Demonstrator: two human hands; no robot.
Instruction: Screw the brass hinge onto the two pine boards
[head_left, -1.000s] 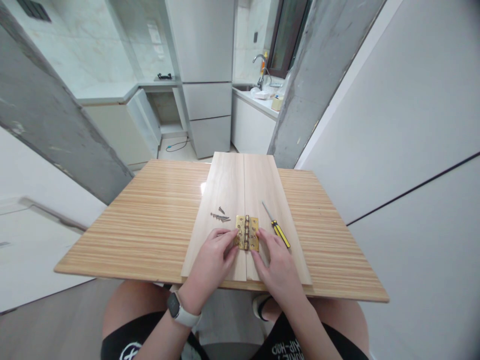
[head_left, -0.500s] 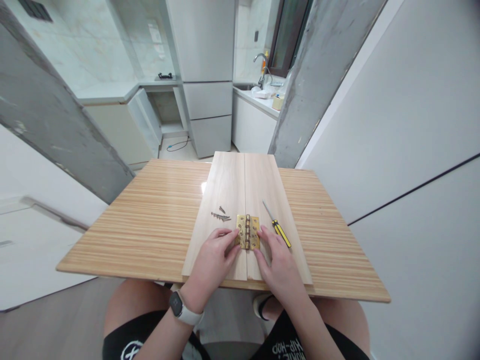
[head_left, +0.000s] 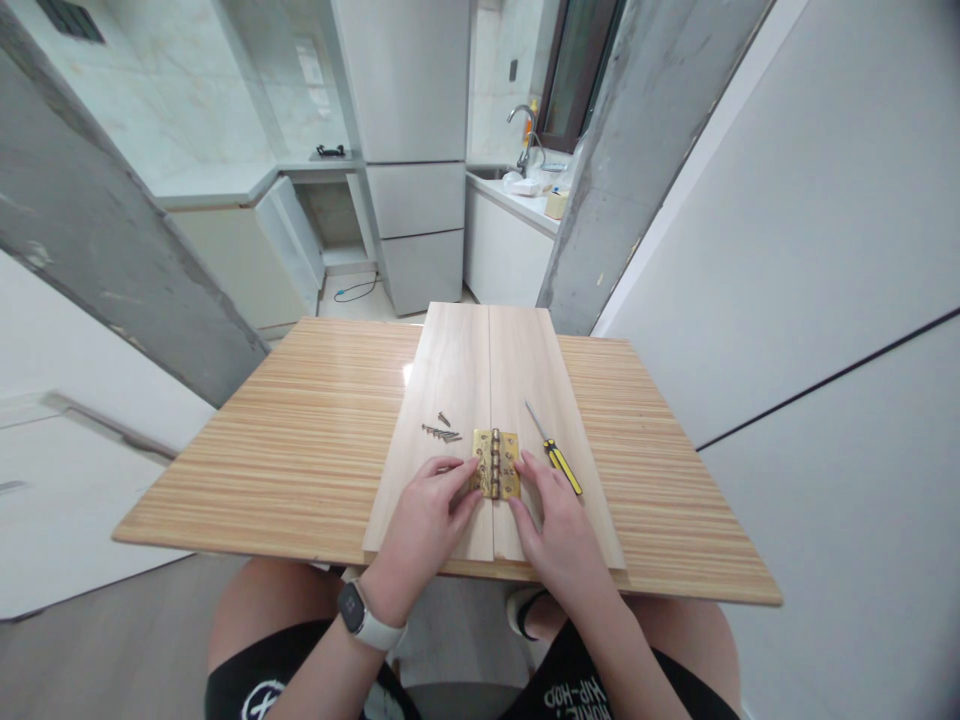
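A brass hinge (head_left: 496, 464) lies spread flat across the seam between two pale wooden boards (head_left: 459, 350). My left hand (head_left: 429, 508) has thumb and forefinger on the hinge's left leaf. On its right leaf rest the thumb and fingertips of my right hand (head_left: 553, 515). Between them both hands hold the hinge by its outer edges, with its knuckle along the seam. Several screws (head_left: 442, 432) lie on the left board, just beyond my left hand. A yellow and black screwdriver (head_left: 561, 464) lies on the right board beside my right hand, its tip pointing away from me.
The boards lie on a wood-grain table (head_left: 315, 440), whose near edge is just over my legs. Behind the table stand a fridge (head_left: 416, 110) and a counter with a sink (head_left: 491, 173). A white panel (head_left: 787, 250) rises at the right.
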